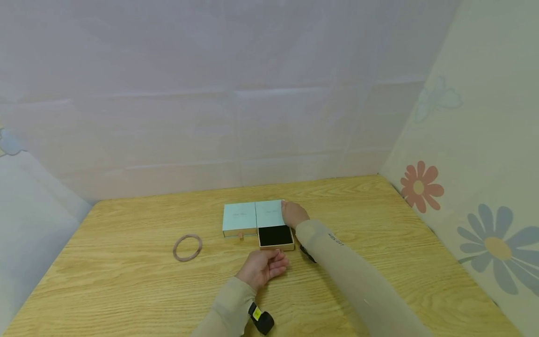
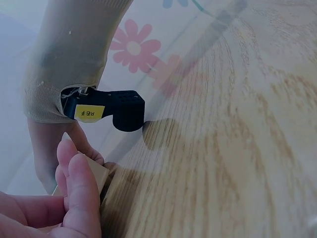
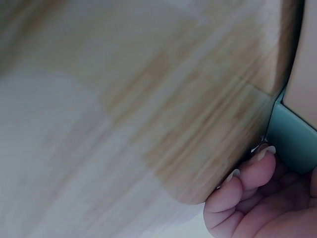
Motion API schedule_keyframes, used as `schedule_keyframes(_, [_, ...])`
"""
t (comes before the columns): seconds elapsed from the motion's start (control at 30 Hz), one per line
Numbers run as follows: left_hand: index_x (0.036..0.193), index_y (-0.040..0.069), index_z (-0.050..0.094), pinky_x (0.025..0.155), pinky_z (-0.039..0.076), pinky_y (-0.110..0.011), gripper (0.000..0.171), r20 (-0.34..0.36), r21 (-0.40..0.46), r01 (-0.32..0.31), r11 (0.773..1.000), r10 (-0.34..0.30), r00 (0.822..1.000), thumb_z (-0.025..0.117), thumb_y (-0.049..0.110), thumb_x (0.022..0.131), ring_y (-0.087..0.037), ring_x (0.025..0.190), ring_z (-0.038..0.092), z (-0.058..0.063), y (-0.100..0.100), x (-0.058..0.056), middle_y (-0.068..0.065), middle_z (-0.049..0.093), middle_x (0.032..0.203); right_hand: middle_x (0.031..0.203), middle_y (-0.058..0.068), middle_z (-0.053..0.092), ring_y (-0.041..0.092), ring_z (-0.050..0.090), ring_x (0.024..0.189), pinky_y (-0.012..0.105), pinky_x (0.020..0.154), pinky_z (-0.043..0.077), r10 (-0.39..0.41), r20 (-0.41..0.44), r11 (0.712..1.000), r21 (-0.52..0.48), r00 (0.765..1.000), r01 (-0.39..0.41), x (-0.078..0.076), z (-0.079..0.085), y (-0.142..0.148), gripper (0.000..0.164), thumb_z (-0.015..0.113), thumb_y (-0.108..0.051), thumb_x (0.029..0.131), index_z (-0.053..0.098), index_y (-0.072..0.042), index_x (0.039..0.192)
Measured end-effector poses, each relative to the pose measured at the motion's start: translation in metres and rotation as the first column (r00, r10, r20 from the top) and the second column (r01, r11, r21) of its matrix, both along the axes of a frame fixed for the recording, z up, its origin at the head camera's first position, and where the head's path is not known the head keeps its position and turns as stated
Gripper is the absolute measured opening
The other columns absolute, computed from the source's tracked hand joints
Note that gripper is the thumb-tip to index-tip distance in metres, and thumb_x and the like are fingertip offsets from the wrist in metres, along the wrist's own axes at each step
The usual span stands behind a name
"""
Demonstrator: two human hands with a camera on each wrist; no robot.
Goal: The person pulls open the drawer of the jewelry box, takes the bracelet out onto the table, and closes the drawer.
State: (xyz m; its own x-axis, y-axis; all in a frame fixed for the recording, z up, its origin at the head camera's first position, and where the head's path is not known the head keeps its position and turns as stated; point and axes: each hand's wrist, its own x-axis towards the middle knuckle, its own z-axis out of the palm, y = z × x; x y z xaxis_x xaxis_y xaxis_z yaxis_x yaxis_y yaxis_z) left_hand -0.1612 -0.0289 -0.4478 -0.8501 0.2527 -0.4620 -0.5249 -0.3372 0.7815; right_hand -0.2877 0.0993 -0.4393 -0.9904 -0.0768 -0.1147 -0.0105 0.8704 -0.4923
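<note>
Two pale blue jewelry boxes with drawers stand side by side; the left jewelry box (image 1: 239, 216) is closed. From the right jewelry box (image 1: 268, 213) a drawer (image 1: 275, 236) with black lining sticks out toward me. My left hand (image 1: 262, 267) is at the drawer's front, thumb and fingertips together in a pinch; the tab there is hidden behind them. My right hand (image 1: 294, 214) grips the right box's sleeve at its far right side. In the right wrist view its curled fingers (image 3: 225, 198) lie along the blue sleeve (image 3: 292, 134). Left of the boxes lies a pinkish bangle (image 1: 187, 259).
Everything rests on a wood-grain table (image 1: 126, 281). A pale wall (image 1: 236, 117) rises behind it, and a side wall with printed flowers (image 1: 497, 248) borders the right edge. A small tan tab (image 1: 241, 236) projects from the left box's front.
</note>
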Motion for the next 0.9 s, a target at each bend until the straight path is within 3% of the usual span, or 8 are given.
schedule_keyframes(0.27, [0.122,-0.015,0.048,0.074,0.056,-0.026,0.026,0.002,0.006,-0.010,1.000,0.010,1.000,0.040,0.002,0.104,-0.011,0.074,0.066,0.0024,0.0006,0.0001,-0.004,0.062,0.083,0.111,0.024,0.066,0.037,0.063,0.101,0.047,0.090,0.049,-0.003,-0.002,1.000,0.007,1.000,0.003,-0.0018,-0.0028,0.0001,0.058,0.023,-0.029,0.109,0.067,0.008,0.097])
schedule_keyframes(0.4, [0.122,-0.015,0.048,0.074,0.056,-0.026,0.027,0.009,0.004,-0.012,1.000,0.012,1.000,0.041,0.003,0.104,-0.010,0.073,0.066,0.0029,0.0006,-0.0004,-0.005,0.063,0.082,0.093,0.021,0.067,0.032,0.064,0.085,0.044,0.083,0.051,0.004,0.016,1.000,0.006,1.000,-0.004,-0.0012,-0.0029,0.0010,0.059,0.022,-0.030,0.109,0.064,0.003,0.084])
schedule_keyframes(0.57, [0.122,-0.016,0.049,0.076,0.057,-0.027,0.028,0.006,0.004,-0.012,1.000,0.012,1.000,0.042,0.004,0.104,-0.011,0.073,0.066,0.0027,0.0006,-0.0014,-0.005,0.063,0.083,0.068,0.012,0.055,0.024,0.054,0.067,0.041,0.076,0.049,0.012,0.044,1.000,-0.005,0.999,-0.012,0.0012,0.0011,0.0015,0.058,0.020,-0.031,0.109,0.052,-0.006,0.067])
schedule_keyframes(0.77, [0.123,-0.017,0.048,0.075,0.057,-0.027,0.029,0.006,0.014,-0.015,1.000,0.015,1.000,0.043,0.004,0.104,-0.011,0.073,0.066,0.0026,0.0006,-0.0022,-0.005,0.063,0.082,0.069,0.011,0.055,0.024,0.054,0.066,0.041,0.077,0.049,0.006,0.047,1.000,-0.009,0.999,-0.006,0.0031,0.0037,0.0012,0.057,0.021,-0.031,0.109,0.052,-0.007,0.068])
schedule_keyframes(0.9, [0.124,-0.017,0.047,0.074,0.057,-0.027,0.029,0.008,0.017,-0.023,1.000,0.023,1.000,0.043,0.004,0.104,-0.011,0.073,0.067,0.0023,0.0008,-0.0031,-0.005,0.063,0.082,0.081,0.016,0.063,0.027,0.060,0.075,0.042,0.082,0.050,-0.003,0.043,1.000,-0.007,0.999,0.003,0.0033,0.0026,0.0007,0.058,0.021,-0.031,0.109,0.059,-0.003,0.074])
